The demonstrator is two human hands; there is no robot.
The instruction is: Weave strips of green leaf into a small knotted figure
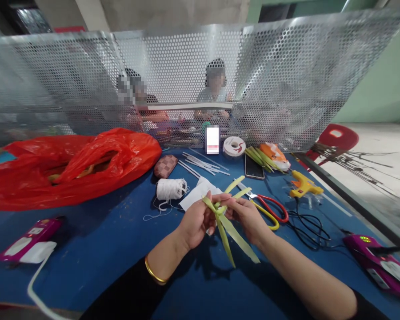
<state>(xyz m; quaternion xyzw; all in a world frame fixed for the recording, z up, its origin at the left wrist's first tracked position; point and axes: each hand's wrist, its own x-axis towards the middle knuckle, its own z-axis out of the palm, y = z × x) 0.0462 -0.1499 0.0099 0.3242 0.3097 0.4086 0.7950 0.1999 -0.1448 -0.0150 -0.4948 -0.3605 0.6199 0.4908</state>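
Several green leaf strips cross in a small knot between my hands, above the blue table. My left hand grips the crossing from the left, thumb and fingers closed on it. From the right, my right hand pinches the strips at the same crossing. Two long ends hang toward me and other ends point away. Just beyond my hands lies a white paper sheet. Scissors with one red and one yellow handle rest right of my right hand. My fingers partly hide the knot.
A white thread spool, patterned pouch and white sticks lie ahead. A red plastic bag sits left. Right are a phone, yellow glue gun with cable, and purple power strip. People sit behind the perforated screen.
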